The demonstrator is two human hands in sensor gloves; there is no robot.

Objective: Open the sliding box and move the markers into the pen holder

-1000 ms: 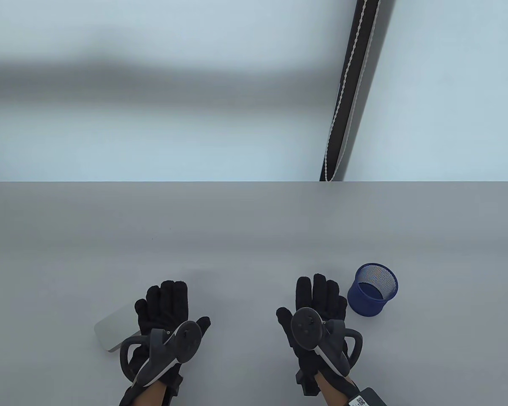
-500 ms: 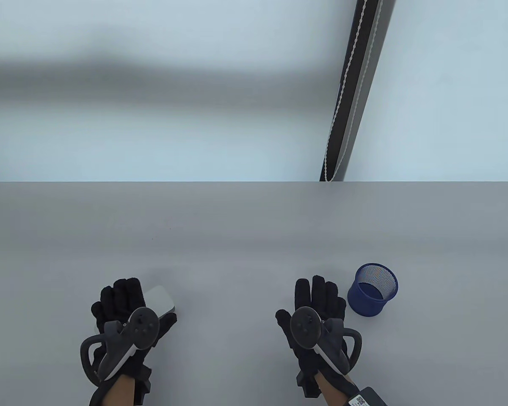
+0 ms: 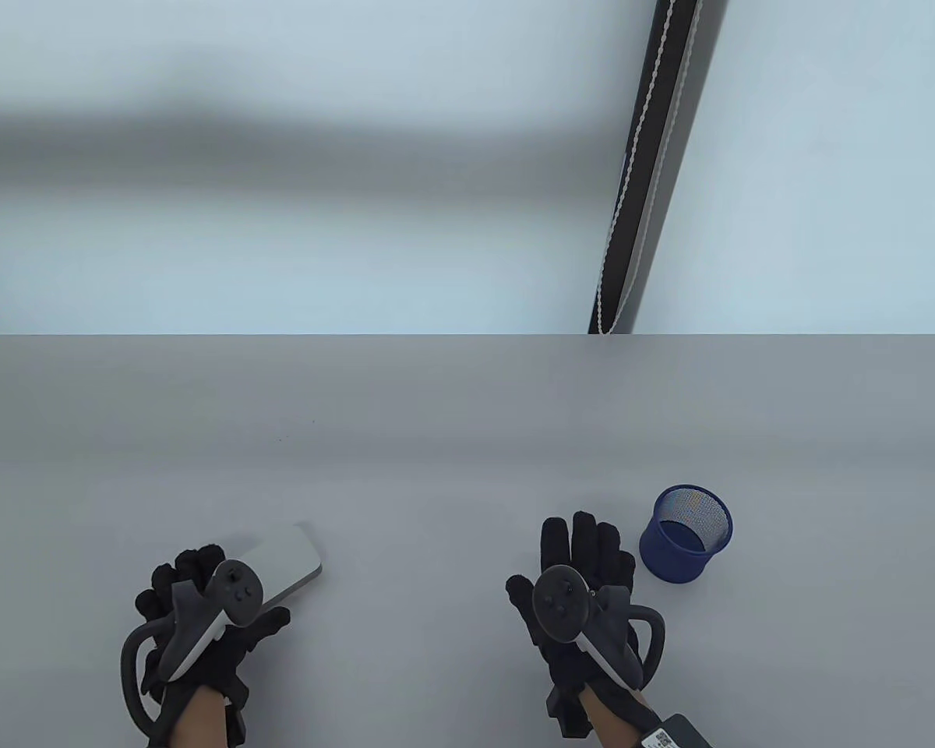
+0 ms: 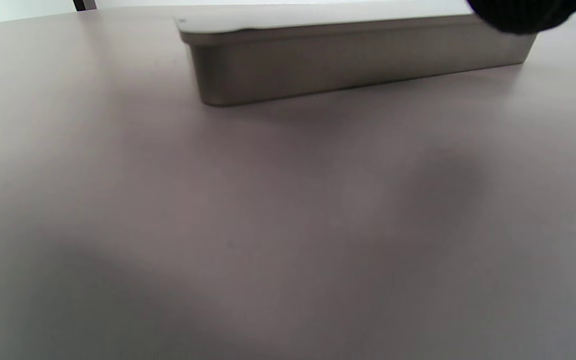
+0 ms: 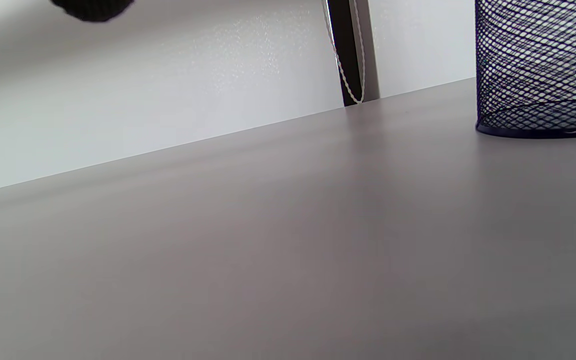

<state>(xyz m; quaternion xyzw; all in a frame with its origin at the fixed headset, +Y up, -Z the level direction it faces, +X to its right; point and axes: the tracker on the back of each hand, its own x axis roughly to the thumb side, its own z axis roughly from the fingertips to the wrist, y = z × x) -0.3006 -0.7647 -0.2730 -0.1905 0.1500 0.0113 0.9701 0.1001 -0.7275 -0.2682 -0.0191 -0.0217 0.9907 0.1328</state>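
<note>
The white sliding box [image 3: 290, 562] lies closed on the grey table [image 3: 467, 436] at the near left; no markers show. My left hand [image 3: 202, 596] covers the box's left end, fingers curled over its far edge and thumb along the near side. In the left wrist view the box [image 4: 348, 60] shows its long side, with one black fingertip [image 4: 523, 15] on its top edge. My right hand [image 3: 584, 565] lies flat on the table with straight fingers, holding nothing. The blue mesh pen holder [image 3: 687, 534] stands upright just right of it and looks empty [image 5: 538, 70].
A dark post with a white cord [image 3: 647, 164] runs up the pale wall behind the table's far edge. Bare table surface lies between my two hands and beyond them.
My left hand has slid left and back along the box, uncovering its right end, and its fingers have curled over the left end. The right hand has stayed put.
</note>
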